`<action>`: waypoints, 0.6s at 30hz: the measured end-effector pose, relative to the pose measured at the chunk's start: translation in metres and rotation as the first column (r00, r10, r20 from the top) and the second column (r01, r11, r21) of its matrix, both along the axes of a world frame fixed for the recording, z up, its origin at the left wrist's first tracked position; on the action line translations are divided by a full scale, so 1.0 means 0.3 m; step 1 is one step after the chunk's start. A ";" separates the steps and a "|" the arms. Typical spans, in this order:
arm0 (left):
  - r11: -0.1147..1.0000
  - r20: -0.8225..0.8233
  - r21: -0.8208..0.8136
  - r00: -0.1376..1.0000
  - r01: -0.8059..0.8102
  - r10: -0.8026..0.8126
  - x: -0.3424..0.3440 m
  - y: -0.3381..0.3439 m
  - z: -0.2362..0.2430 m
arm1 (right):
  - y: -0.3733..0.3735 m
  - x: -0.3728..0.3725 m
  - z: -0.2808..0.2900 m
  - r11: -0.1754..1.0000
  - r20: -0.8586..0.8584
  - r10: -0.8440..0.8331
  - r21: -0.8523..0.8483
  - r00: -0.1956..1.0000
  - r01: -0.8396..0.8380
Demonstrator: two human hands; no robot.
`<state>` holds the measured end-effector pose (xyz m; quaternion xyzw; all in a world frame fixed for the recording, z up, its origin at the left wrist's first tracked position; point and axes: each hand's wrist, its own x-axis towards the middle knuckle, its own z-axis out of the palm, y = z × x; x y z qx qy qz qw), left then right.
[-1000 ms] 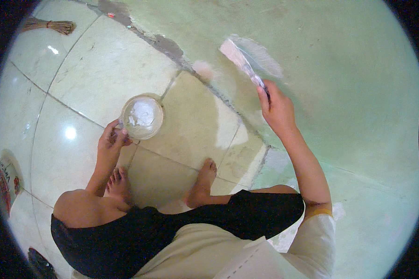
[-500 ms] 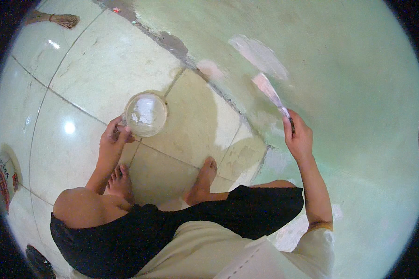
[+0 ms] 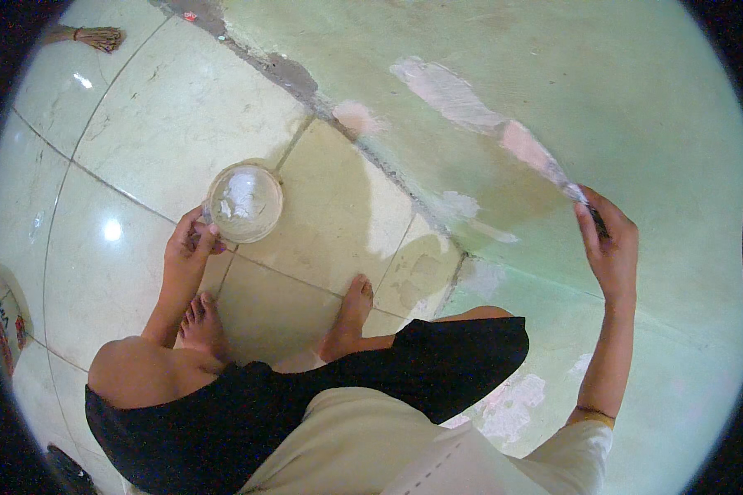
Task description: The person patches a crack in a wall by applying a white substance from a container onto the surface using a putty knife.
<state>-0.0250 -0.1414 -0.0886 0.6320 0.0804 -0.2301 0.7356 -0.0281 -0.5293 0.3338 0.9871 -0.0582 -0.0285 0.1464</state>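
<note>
Operating from afar, I have my right hand [image 3: 609, 241] wrapped around a putty knife [image 3: 530, 150] at the green wall [image 3: 677, 157], my left hand [image 3: 191, 238] gripping a round tub [image 3: 257, 231] of white paste [image 3: 241, 188], several pale patches [image 3: 450, 95] apparently applied, the longest seemingly unfinished.

Head-worn fisheye view, facing down, near overhead
</note>
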 end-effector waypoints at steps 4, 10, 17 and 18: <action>1.000 0.031 -0.021 0.999 -0.007 0.007 0.008 0.015 -0.020 | 0.103 0.123 -0.207 0.978 -0.077 0.209 0.009 0.975 -0.209; 0.999 0.048 -0.034 0.998 0.031 -0.029 0.016 -0.009 -0.015 | 0.164 0.284 -0.374 0.963 -0.076 0.246 -0.091 0.966 -0.252; 0.999 0.002 -0.039 1.000 -0.003 0.003 0.008 0.011 -0.014 | 0.112 0.229 -0.191 0.979 0.100 0.190 0.053 0.977 -0.196; 1.000 -0.008 -0.031 1.000 -0.003 0.003 0.004 0.018 -0.019 | 0.131 0.203 -0.159 0.992 0.080 0.119 0.040 0.990 -0.122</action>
